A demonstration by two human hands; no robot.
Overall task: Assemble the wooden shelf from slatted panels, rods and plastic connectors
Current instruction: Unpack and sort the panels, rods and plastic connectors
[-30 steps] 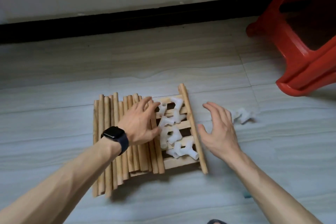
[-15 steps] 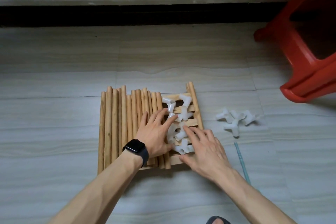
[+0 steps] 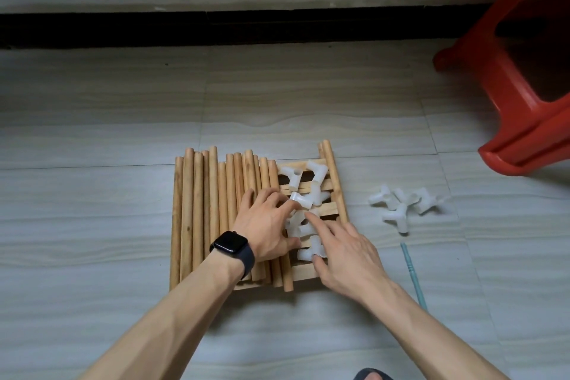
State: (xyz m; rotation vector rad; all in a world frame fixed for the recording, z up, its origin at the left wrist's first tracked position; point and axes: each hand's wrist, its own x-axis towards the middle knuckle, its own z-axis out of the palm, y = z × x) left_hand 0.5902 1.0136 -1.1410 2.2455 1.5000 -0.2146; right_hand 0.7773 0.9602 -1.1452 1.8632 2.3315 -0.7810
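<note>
Several wooden rods (image 3: 209,210) lie side by side on top of a slatted wooden panel (image 3: 308,272) on the floor. A heap of white plastic connectors (image 3: 316,177) sits on the panel's right part, beside one more rod (image 3: 334,182) along its right edge. My left hand (image 3: 266,227), with a black watch on the wrist, rests on the rods and its straight fingertips touch the connectors. My right hand (image 3: 344,251) lies spread over the near connectors, index finger and thumb touching them. More loose connectors (image 3: 401,207) lie on the floor to the right.
A red plastic stool (image 3: 524,108) stands at the right. A thin light-blue stick (image 3: 413,274) lies on the floor next to my right forearm. A wall with a black skirting board (image 3: 246,28) runs along the back. A dark slipper tip (image 3: 371,375) shows at the bottom edge.
My right hand came from the floor beside the panel onto the connectors. My left hand slid right over the rods until its fingertips reached the connectors.
</note>
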